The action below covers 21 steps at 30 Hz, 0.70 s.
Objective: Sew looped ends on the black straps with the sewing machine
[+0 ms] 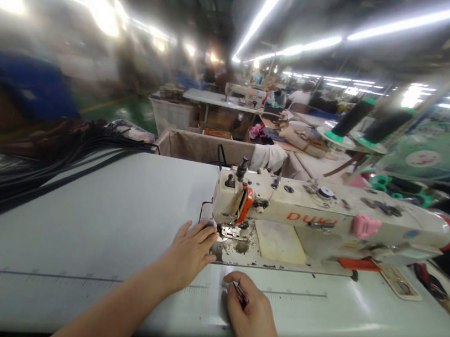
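A cream sewing machine (328, 211) with orange lettering stands on the pale table (117, 220). My left hand (192, 253) lies with fingers spread beside the machine's needle area, fingertips near the metal presser foot (233, 232). Whether anything is under those fingertips cannot be made out. Near the table's front edge, my right hand (247, 305) is curled around a small dark metal tool (239, 294), most of it hidden in the palm. A yellowish pad (279, 242) sits on the machine bed under the arm.
Long black strips (57, 167) hang over the table's left side. Behind the table is a fabric-lined bin (198, 147). Thread cones (351, 119) and a green fan (432, 153) stand at the right. An orange-red item (358, 264) and a small tray (401, 283) lie right of the pad.
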{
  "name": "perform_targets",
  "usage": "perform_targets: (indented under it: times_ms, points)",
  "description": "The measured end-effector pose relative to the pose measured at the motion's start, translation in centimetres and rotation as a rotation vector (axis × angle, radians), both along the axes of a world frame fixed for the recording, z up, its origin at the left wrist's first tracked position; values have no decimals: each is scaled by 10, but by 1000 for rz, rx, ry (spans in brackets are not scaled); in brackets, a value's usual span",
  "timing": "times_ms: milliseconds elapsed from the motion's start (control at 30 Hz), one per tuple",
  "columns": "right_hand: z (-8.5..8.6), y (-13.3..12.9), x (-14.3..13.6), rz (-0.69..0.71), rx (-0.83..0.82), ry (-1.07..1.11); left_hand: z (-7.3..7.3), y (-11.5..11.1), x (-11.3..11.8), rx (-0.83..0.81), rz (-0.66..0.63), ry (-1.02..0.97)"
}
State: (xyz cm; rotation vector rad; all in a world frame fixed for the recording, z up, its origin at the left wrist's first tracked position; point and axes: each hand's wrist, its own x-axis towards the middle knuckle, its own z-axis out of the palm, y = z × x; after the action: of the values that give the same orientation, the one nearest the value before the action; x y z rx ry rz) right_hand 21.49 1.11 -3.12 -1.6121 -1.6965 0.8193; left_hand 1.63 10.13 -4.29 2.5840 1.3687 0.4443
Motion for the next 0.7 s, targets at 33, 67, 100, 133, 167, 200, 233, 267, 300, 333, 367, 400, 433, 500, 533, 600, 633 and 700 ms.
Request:
perform_targets:
  times_ms: [33,67,100,133,167,200,233,267,300,333,367,400,433,500,533,600,633,700]
  points:
    - [0,0,0,1,0,1,0,1,-1,9,1,-9]
    - [0,1,0,4,-1,3,0,4,-1,16,-2,-23]
    - [0,0,0,7,-4,4,-1,7,-2,18,-9,-44]
    - [1,0,0,9,-7,6,-1,12,-3,9,-15,-81]
    - [2,-1,0,11,-10,7,-2,18,-3,-6,-17,-129]
    - [3,-1,0,12,-13,9,-3,26,-3,-23,-12,-178]
    - [5,-2,0,13,-14,12,-4,35,-2,-39,-3,-223]
    - [5,-2,0,13,-14,15,-5,44,-1,-49,9,-256]
    - [6,-3,0,14,-13,19,-6,54,0,-55,15,-275]
    - [6,-3,0,16,-10,23,-7,64,2,-57,8,-279]
    - [5,-3,0,17,-7,25,-7,73,4,-59,-11,-275]
    - [4,-3,0,16,-2,26,-7,81,5,-62,-37,-273]
    - [3,-2,1,15,3,26,-7,89,6,-66,-65,-272]
    - [0,-2,1,14,10,28,-4,100,7,-68,-113,-272]
    - [-1,-1,2,14,10,31,-3,104,5,-66,-129,-273]
    - [-2,-1,2,20,6,41,-2,109,1,-62,-144,-276]
    - [-1,-1,2,22,2,46,-2,110,-3,-62,-144,-277]
    - [1,-1,2,21,-4,50,-3,110,-9,-63,-131,-285]
